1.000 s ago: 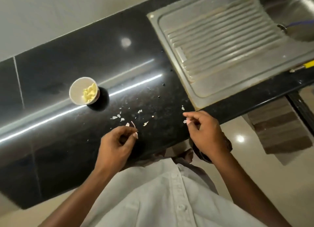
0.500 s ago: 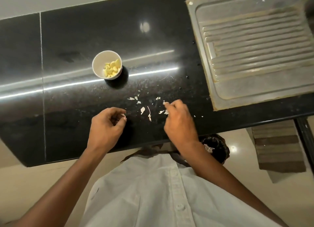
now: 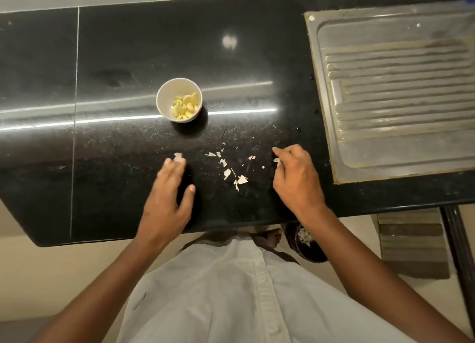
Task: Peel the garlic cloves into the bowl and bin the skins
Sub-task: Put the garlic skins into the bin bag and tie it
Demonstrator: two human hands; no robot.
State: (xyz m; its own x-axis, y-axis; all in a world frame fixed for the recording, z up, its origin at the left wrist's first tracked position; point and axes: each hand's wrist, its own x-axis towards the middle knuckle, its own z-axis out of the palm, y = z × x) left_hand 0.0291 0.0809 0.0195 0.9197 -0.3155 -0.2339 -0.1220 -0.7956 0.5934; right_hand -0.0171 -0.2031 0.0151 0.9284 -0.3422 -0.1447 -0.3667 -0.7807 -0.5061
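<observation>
Left hand (image 3: 167, 201) has uncurled, its grip spread flat, touching a skin piece (image 3: 178, 156); right hand (image 3: 298, 180) pinches a scrap (image 3: 276, 159). Peeled cloves (image 3: 185, 106) sit in the bowl (image 3: 164, 96); skins (image 3: 227, 173) on the bench (image 3: 115, 47) await binning.

One bowl (image 3: 166, 94), one bin (image 3: 311, 251), two hands (image 3: 164, 206) (image 3: 298, 182), about twelve skins (image 3: 241, 179)

Head-worn view, steeply down onto counter (image 3: 257, 47)

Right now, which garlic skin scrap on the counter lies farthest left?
The pale scrap at the left hand's fingertips; it sits alone, left of the scattered scraps between the hands and the bit the right hand pinches.
</observation>
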